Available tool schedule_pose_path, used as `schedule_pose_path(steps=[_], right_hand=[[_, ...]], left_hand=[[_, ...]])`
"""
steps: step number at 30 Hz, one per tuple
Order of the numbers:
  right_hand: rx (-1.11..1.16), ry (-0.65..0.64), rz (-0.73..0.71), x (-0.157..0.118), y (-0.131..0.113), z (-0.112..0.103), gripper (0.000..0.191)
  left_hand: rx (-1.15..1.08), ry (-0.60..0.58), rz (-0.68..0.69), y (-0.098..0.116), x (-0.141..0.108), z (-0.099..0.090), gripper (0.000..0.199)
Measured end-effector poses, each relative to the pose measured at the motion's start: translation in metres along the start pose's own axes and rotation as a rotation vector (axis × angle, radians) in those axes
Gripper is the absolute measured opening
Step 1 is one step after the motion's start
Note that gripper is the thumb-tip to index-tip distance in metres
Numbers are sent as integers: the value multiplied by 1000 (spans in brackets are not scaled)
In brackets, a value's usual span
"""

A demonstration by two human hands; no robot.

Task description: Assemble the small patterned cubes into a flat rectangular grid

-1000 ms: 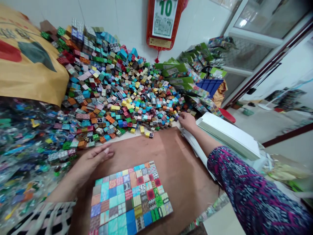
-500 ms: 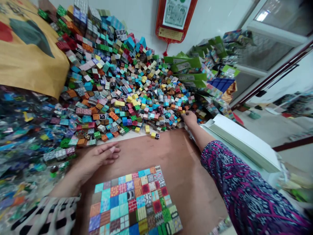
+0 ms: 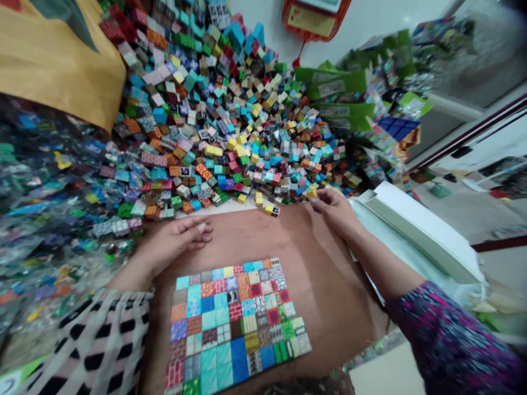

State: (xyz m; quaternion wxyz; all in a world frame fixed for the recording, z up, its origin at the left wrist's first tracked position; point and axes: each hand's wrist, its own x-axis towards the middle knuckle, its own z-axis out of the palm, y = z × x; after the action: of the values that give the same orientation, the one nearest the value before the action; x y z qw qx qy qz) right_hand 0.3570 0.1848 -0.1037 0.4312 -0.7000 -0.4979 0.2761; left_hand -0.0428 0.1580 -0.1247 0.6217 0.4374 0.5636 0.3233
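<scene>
A small yellow cube [image 3: 312, 193] sits pinched at the fingertips of the right hand [image 3: 334, 210], right at the near edge of the big heap of printed cubes [image 3: 230, 126]; the fingers are curled in close around it, and whether the cube has left the heap cannot be told. The right arm reaches forward from a purple patterned sleeve [image 3: 457, 340] at the lower right. Just left of this hand, two loose cubes lie at the border of the brown mat [image 3: 329, 296]: a yellow-and-black pair [image 3: 272, 210] and a plain yellow cube [image 3: 258, 198] slightly further on. Well to the left, the left hand [image 3: 175, 244] rests flat on the mat, palm down, fingers stretched out and together, holding nothing; its wrist comes out of a black-and-white checked sleeve [image 3: 102, 351]. Nearer the person than both hands, and between them, lies a flat grid of cubes [image 3: 236, 323] packed edge to edge in rows, in teal, blue, red, green and grey patterns. Right of the right hand, touching its forearm side, a stack of white trays [image 3: 415, 227] lies on the counter. Beyond that hand stand green packages [image 3: 333, 88], and a red wall hanging [image 3: 315, 19] hangs above the heap. Far left of the left hand are clear bags of cubes [image 3: 45, 181], with a yellow sack [image 3: 53, 60] above them
</scene>
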Motion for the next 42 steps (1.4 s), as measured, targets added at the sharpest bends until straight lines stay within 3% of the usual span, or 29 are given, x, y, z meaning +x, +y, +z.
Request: schedule_pose_path(steps=[2, 6, 12, 16, 23, 34, 39, 42], right_hand=[[-34, -325, -126, -37, -8, 9, 31], [-44, -689, -264, -89, -40, 44, 26], [-182, -1044, -509, -111, -101, 116, 22], [-352, -1209, -612, -119, -123, 142, 24], [-310, -1283, -659, -127, -121, 149, 20], [-360, -1234, -725, -132, -117, 158, 19], [-329, -1103, -823, -127, -120, 140, 24], [-288, -939, -843, -104, -111, 119, 25]], left_hand=[[24, -14, 18, 1, -2, 2, 39], [41, -41, 65, 0, -5, 5, 42], [-48, -22, 41, -1, -8, 5, 34], [-57, -26, 52, -1, -8, 5, 28], [-85, -23, 8, 2, -10, 8, 25], [-100, -6, 23, 0, -10, 7, 23], [-96, 29, 45, 0, -8, 5, 25], [-139, 4, 30, -1, -6, 3, 28]])
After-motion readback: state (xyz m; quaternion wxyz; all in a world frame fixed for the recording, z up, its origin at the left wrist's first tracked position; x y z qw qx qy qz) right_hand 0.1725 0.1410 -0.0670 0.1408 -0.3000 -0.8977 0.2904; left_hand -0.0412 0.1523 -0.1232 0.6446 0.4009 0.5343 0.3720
